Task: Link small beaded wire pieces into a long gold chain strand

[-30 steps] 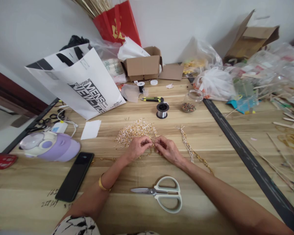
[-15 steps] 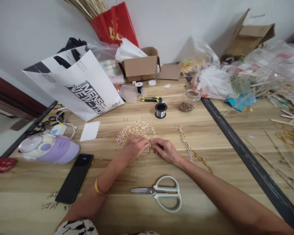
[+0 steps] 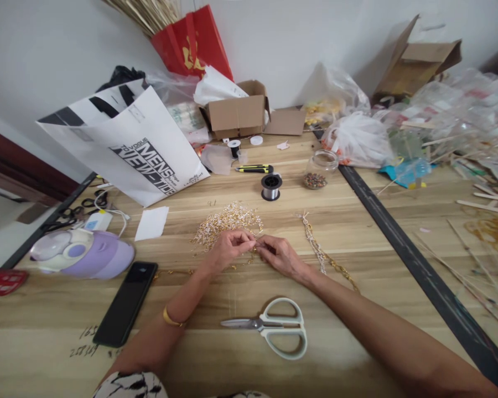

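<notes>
Fingertip to fingertip, my left hand [image 3: 229,247] and my right hand [image 3: 282,255] are both closed in a pinch over the table. A thin gold beaded strand [image 3: 244,263] comes down from the right fingertips and trails left along the wood. What the left fingers pinch is too small to make out. Just behind the left hand lies a loose heap of gold and clear beads [image 3: 228,218]. To the right of my right hand lie gold and silvery chains [image 3: 315,243], bunched at their far end. White-handled scissors [image 3: 269,325] rest nearer me, pointing left.
A phone [image 3: 126,304] and a purple bottle [image 3: 103,254] lie at left. Behind the heap are a wire spool [image 3: 271,188], a utility knife [image 3: 254,168] and a glass jar of beads [image 3: 319,168]. Bags and a cardboard box [image 3: 238,114] line the wall.
The left hand has rolled slightly and its fingers have curled up more at the right fingertips. The right hand stays nearly where it was.
</notes>
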Action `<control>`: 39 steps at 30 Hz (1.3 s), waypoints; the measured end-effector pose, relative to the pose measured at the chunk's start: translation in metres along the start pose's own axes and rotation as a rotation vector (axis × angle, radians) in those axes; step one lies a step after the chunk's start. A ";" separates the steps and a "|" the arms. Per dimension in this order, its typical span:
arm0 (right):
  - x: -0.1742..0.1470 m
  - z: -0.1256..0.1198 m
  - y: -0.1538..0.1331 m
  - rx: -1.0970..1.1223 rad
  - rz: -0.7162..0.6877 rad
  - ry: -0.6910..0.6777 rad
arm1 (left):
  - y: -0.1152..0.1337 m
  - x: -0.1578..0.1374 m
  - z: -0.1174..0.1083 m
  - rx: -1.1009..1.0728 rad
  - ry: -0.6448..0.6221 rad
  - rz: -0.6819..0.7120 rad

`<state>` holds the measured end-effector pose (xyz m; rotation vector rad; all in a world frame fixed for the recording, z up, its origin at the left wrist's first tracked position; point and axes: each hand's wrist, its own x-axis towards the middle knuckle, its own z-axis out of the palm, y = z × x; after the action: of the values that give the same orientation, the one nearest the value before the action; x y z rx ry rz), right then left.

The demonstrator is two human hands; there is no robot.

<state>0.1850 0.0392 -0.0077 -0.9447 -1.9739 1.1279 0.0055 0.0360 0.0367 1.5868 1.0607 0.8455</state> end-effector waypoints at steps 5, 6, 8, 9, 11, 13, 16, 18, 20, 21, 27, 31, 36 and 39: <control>0.000 -0.001 -0.003 0.004 -0.010 0.004 | -0.009 0.000 0.002 -0.198 0.023 -0.070; 0.000 -0.001 -0.004 0.009 -0.012 0.012 | -0.011 0.001 0.001 -0.205 0.037 -0.081; -0.001 -0.001 -0.005 0.020 -0.012 0.037 | -0.013 0.001 0.001 -0.200 0.075 -0.106; -0.001 -0.001 -0.005 0.026 -0.010 0.049 | -0.013 0.001 0.001 -0.194 0.096 -0.117; -0.001 -0.001 -0.005 0.036 -0.012 0.068 | -0.011 0.002 0.001 -0.180 0.128 -0.138; -0.002 0.000 -0.004 0.039 -0.018 0.079 | -0.008 0.002 0.002 -0.161 0.136 -0.151; -0.002 0.000 -0.004 0.029 -0.034 0.095 | -0.006 0.001 0.003 -0.120 0.128 -0.173; -0.003 -0.001 -0.004 0.013 -0.049 0.114 | -0.007 0.001 0.004 -0.099 0.119 -0.187; -0.003 0.000 -0.004 -0.004 -0.067 0.124 | -0.010 0.001 0.004 -0.082 0.106 -0.187; -0.003 0.000 -0.004 -0.013 -0.079 0.126 | -0.011 0.001 0.005 -0.071 0.099 -0.179; -0.004 0.001 -0.001 -0.084 -0.153 0.112 | -0.013 -0.001 0.009 0.052 0.091 -0.126; -0.004 0.001 0.000 -0.120 -0.168 0.112 | -0.012 -0.002 0.012 0.112 0.100 -0.106; -0.005 0.000 -0.005 -0.101 -0.206 0.143 | -0.012 -0.001 0.010 0.100 0.077 -0.104; -0.006 0.000 -0.006 -0.078 -0.228 0.156 | -0.011 0.000 0.008 0.061 0.082 -0.108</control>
<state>0.1863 0.0314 -0.0035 -0.7973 -1.9523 0.8314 0.0106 0.0341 0.0241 1.5418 1.2299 0.8171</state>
